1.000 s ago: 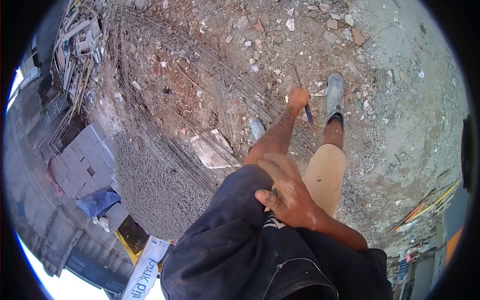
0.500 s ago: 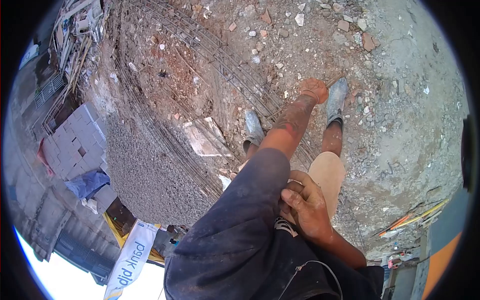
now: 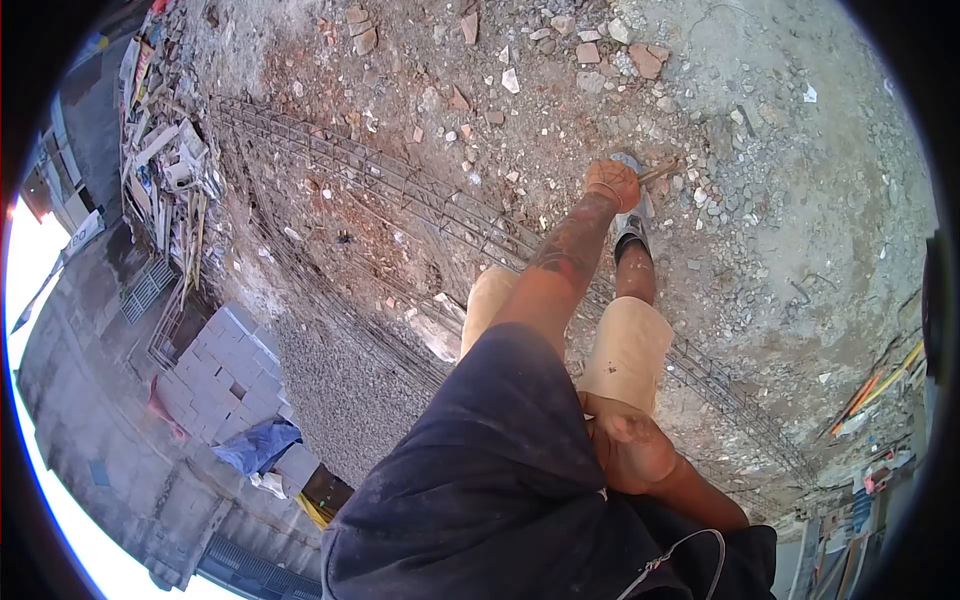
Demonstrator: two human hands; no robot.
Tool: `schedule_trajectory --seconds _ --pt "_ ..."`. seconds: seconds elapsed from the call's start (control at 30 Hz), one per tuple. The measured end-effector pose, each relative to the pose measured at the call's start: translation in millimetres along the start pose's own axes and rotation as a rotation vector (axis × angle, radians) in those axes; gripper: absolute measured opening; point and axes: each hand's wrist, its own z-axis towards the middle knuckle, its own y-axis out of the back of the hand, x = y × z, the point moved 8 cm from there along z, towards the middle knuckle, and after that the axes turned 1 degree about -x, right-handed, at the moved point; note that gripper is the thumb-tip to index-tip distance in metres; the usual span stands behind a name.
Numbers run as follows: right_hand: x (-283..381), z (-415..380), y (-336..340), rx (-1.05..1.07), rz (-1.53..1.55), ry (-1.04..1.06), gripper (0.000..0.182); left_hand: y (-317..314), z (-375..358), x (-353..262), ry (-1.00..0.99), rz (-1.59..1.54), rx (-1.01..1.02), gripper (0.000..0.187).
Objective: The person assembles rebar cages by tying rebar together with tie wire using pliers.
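Out in front, my left hand [image 3: 612, 183] is closed round a thin wooden stick [image 3: 660, 170], whose end points right. It is above one shoe [image 3: 637, 212]. Close to my body, my right hand [image 3: 637, 450] is curled against the dark shirt [image 3: 480, 440], just below a light trouser leg [image 3: 628, 350]. Its fingertips are mostly hidden, so I cannot make out what they hold. A looped cord [image 3: 690, 545] hangs over the shirt at the bottom.
A long steel rebar cage [image 3: 400, 180] crosses the rubble ground under my legs. Gravel [image 3: 350, 400], stacked pale blocks [image 3: 225, 375] and a blue tarp [image 3: 258, 447] are at the left. Scrap wood [image 3: 160, 150] is piled at upper left; yellow poles [image 3: 890, 375] are at the right.
The view has shifted over the ground. My left hand still grips the stick. My right hand has moved lower and its fingers show less; one shoe is now hidden behind the leg and arm.
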Motion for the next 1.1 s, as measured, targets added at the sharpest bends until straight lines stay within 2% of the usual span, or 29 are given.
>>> schedule_trajectory --seconds 0.03,0.07,0.17,0.2,0.23,0.27,0.3,0.37,0.4,0.47,0.53,0.67,0.8,0.9,1.1 --pt "-12.3 -7.5 -0.3 0.009 -0.097 -0.111 0.073 3.6 5.2 -11.8 -0.020 0.011 0.004 0.031" --pt "-17.9 -16.3 4.9 0.014 -0.090 -0.093 0.073 13.6 8.9 -24.6 -0.006 -0.011 -0.024 0.032" --pt "-19.8 -45.9 29.0 0.265 -0.129 0.293 0.083 18.6 23.7 -50.7 0.004 -0.112 -0.003 0.034" --pt "-18.3 -54.4 41.9 0.248 -0.114 0.378 0.083 22.3 27.0 -60.0 -0.011 -0.144 -0.002 0.035" --pt "-18.0 -60.1 52.5 0.188 -0.096 0.433 0.083 27.9 26.8 -70.9 -0.020 -0.172 0.000 0.035" --pt "-15.7 -66.6 66.7 0.087 -0.076 0.476 0.083 23.0 31.0 -76.9 0.011 -0.181 0.102 0.032" --pt "-11.3 -72.9 85.6 -0.063 -0.066 0.517 0.083 24.1 37.3 -84.4 -0.037 -0.059 0.009 0.035" --pt "-8.8 -81.0 116.6 -0.369 -0.081 0.527 0.083 20.8 44.8 -92.2 0.013 0.008 0.013 0.032" --pt "-4.6 -86.3 138.1 -0.552 -0.143 0.527 0.083 26.8 46.2 -98.3 0.007 0.040 0.069 0.031" --pt "-0.1 -92.2 157.6 -0.786 -0.262 0.500 0.083 31.6 50.6 -100.4 -0.011 0.068 0.155 0.031" --pt "7.4 -92.4 165.2 -0.928 -0.368 0.524 0.084 35.9 57.5 -95.4 -0.054 0.054 0.154 0.032" --pt "10.7 -75.7 146.6 -1.048 -0.593 0.476 0.084 42.0 33.5 -37.6 -0.032 -0.007 0.185 0.032" --pt "21.4 -47.8 97.8 -1.032 -0.924 0.446 0.084 69.9 -13.9 30.6 0.050 -0.103 0.178 0.033" --pt "25.8 -23.3 43.1 -0.938 -1.235 0.425 0.084 95.5 -73.1 78.8 0.156 -0.197 0.144 0.034" --pt "-11.2 34.8 -72.8 -0.516 -1.872 0.267 0.084 134.0 -225.2 137.3 0.411 -0.444 0.022 0.035"
